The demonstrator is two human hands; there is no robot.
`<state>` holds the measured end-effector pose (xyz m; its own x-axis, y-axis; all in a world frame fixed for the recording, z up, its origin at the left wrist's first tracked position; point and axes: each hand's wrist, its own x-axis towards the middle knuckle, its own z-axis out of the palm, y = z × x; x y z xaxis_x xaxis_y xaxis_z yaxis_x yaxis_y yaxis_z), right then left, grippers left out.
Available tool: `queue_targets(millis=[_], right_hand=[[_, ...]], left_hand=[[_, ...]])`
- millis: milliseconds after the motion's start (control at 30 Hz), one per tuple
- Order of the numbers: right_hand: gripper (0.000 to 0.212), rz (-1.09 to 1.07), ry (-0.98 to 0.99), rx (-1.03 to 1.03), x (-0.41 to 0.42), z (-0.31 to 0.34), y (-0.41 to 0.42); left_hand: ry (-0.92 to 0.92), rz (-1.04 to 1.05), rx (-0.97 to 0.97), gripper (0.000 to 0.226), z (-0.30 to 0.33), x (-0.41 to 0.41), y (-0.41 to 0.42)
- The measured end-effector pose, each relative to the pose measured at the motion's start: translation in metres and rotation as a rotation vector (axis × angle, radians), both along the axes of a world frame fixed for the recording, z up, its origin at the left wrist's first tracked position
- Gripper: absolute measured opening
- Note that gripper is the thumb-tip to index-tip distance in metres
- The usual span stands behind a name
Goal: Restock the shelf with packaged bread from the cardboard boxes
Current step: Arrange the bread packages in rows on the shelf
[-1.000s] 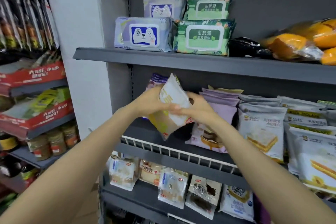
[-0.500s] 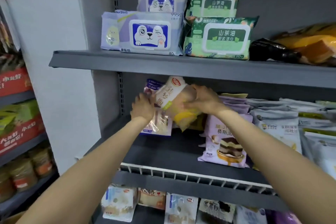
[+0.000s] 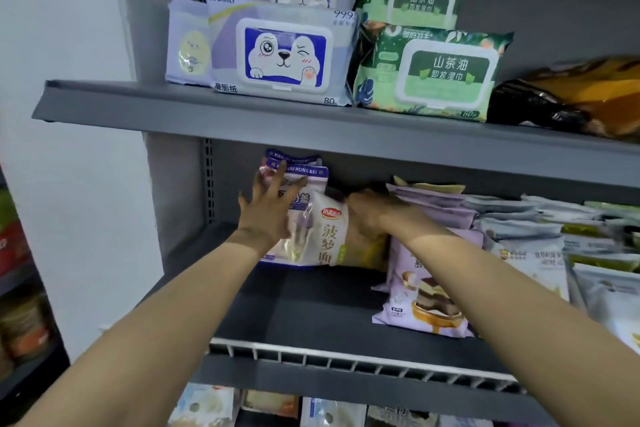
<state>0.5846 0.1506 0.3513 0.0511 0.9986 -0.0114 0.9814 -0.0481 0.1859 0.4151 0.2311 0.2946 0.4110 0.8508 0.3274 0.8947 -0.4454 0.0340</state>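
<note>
Bread pack (image 3: pixel 329 236) stands at the back-left of the middle shelf (image 3: pixel 311 305) betw. 2 hands—left hand (image 3: pixel 266 215) fingers spread flat on purple-top packs (image 3: pixel 294 166), right hand (image 3: pixel 367 215) curled over its far edge—letting go early could tip it fwd.

A purple bread bag (image 3: pixel 304 172) on the middle shelf reads "XIAN DU HONG BEI". A white bread bag (image 3: pixel 327 236) shows "菠萝". A green wipes pack (image 3: pixel 426 73) reads "山茶油" and "80". A purple wipes pack (image 3: pixel 280 55) reads "999" and "80".
</note>
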Motion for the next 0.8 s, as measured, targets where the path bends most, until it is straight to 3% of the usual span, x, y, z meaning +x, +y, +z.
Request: queue_targets(millis=[333,400,600,800], right_hand=[[0.033,-0.049,-0.031,0.025,-0.016,0.007,0.005],[0.04,-0.085,0.012,-0.016,-0.019,0.008,0.007],[0.093,-0.047,0.212,-0.031,-0.024,-0.024,0.014],[0.086,-0.085,0.133,-0.029,-0.016,-0.018,0.02]], left_hand=[[-0.027,-0.011,0.022,0.099,-0.004,-0.01,0.007],[-0.013,-0.002,0.029,0.1,-0.005,-0.011,0.009],[-0.017,0.019,0.035,0.097,-0.009,-0.011,0.009],[-0.025,0.018,0.003,0.102,-0.007,-0.011,0.01]])
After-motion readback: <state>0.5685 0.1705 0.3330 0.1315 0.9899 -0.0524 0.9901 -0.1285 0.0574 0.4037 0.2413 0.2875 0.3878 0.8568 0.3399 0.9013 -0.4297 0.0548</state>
